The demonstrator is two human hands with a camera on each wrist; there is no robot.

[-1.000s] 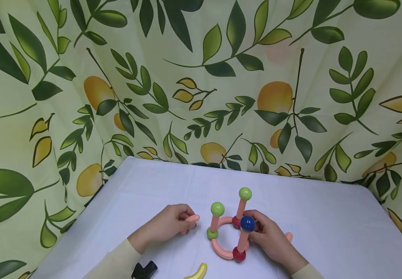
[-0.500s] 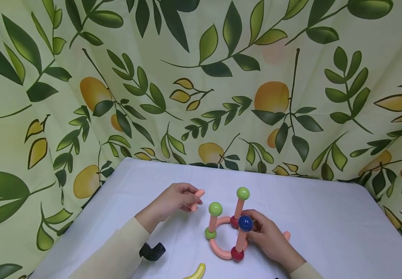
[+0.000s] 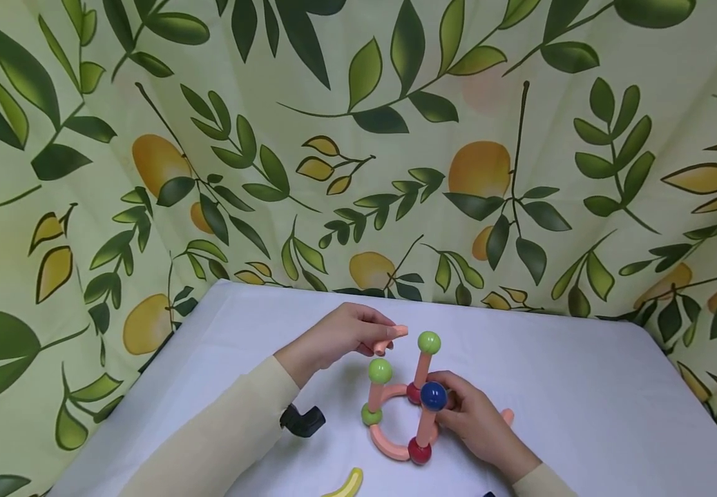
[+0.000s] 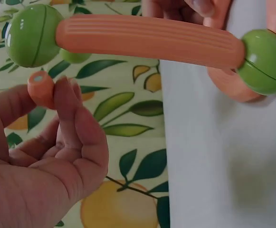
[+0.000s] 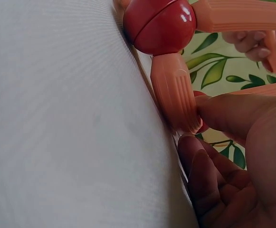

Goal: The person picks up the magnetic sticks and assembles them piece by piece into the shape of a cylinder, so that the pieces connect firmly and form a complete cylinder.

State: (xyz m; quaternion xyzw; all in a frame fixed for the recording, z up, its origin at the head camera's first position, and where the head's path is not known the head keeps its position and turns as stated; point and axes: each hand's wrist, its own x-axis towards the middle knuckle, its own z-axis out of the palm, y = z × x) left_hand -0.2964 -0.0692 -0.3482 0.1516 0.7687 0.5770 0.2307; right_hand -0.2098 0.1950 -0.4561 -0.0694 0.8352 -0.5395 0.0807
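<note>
My left hand (image 3: 346,335) pinches a short pink magnetic rod (image 4: 42,90) between thumb and fingertips, raised behind the near-left post of a magnetic-rod structure. That structure has a ring of curved pink rods (image 3: 389,445) joined by red balls (image 3: 419,452) and a green ball (image 3: 371,414). Three upright rods rise from it, two topped with light green balls (image 3: 380,371) and one with a blue ball (image 3: 434,395). At the ring's right side, my right hand (image 3: 473,417) pinches a curved pink rod (image 5: 176,92) beside a red ball (image 5: 161,26), low over the white cloth.
A yellow banana-shaped piece (image 3: 346,483) lies at the front edge of view. Left of the ring is a black elbow-shaped piece (image 3: 304,421), partly behind the left sleeve. Another pink rod (image 3: 508,416) shows behind the right hand. Leaf-patterned curtain (image 3: 358,138) borders the table.
My left hand has risen and moved right with the pink rod, from beside the ring to behind its near-left post. The right hand keeps its grip at the ring.
</note>
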